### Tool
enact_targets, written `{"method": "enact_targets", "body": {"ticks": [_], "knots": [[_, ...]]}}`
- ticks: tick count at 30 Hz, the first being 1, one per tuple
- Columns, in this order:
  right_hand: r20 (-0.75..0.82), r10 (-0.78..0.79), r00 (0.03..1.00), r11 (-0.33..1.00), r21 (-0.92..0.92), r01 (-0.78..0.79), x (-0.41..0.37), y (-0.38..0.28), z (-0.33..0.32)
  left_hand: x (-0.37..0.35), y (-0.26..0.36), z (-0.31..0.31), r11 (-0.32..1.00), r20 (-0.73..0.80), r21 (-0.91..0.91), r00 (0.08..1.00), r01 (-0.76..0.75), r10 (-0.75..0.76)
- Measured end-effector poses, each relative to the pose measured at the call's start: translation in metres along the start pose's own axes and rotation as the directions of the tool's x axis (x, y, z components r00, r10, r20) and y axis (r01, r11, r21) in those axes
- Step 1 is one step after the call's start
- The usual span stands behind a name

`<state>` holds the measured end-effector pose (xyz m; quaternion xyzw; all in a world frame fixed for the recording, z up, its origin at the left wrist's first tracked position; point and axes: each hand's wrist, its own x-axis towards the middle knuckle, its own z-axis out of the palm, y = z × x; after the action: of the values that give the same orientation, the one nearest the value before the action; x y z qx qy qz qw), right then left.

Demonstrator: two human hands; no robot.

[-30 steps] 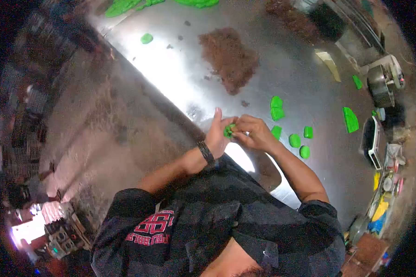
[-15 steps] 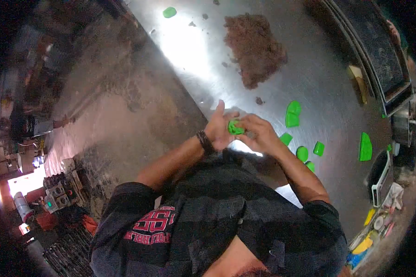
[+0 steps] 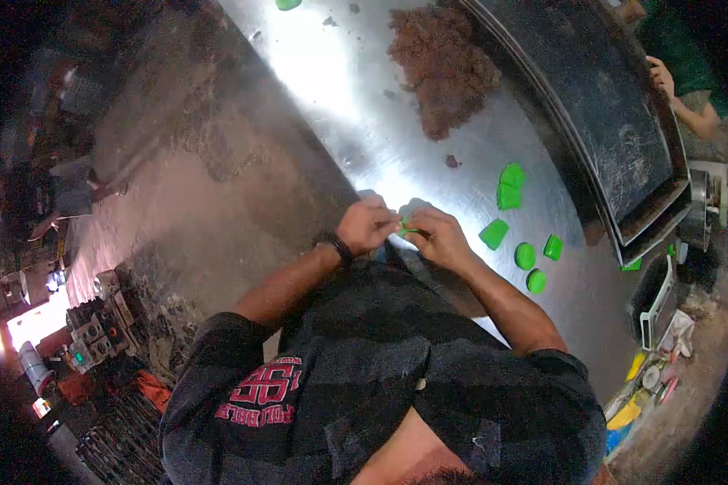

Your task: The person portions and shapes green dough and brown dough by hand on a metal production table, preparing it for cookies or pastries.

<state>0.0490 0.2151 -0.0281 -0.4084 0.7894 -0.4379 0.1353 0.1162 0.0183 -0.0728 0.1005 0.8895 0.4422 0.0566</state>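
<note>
A small piece of green dough (image 3: 404, 229) is pinched between my two hands at the table's near edge, mostly hidden by the fingers. My left hand (image 3: 364, 226), with a dark bracelet at the wrist, closes its fingertips on the left side of it. From the right, my right hand (image 3: 438, 237) grips it with thumb and fingers. Beside that hand lie several more green pieces: a joined pair (image 3: 510, 186), a wedge (image 3: 494, 234), a round disc (image 3: 525, 256), another disc (image 3: 536, 281) and a small block (image 3: 552, 246).
A brown crumbly mass (image 3: 443, 73) spreads over the shiny metal table (image 3: 364, 129). To the right, a large dark tray (image 3: 615, 121) overlies the table; another person's hand (image 3: 662, 78) holds its far edge. One green piece (image 3: 289, 4) sits at the top edge.
My left hand has gone from open palm under the green dough to pinching it with the fingertips. The dark tray has shifted left over the table, partly covering the right-hand green piece.
</note>
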Motion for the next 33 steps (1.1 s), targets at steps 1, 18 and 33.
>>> {"method": "enact_targets", "body": {"ticks": [1, 18, 33], "knots": [[0.045, -0.031, 0.999, 0.999, -0.043, 0.033, 0.002, 0.003, 0.003, 0.001, 0.004, -0.006, 0.996, 0.058, 0.089, 0.998, -0.007, 0.002], [-0.184, 0.361, 0.914, 0.93, 0.14, -0.339, 0.006, -0.009, 0.033, 0.009, -0.022, -0.022, 0.938, -0.135, -0.215, 0.959, -0.272, 0.248], [-0.784, 0.554, 0.278, 0.66, 0.211, -0.721, -0.222, -0.071, -0.031, 0.034, 0.028, -0.042, 0.912, -0.166, -0.277, 0.95, -0.302, 0.264]]}}
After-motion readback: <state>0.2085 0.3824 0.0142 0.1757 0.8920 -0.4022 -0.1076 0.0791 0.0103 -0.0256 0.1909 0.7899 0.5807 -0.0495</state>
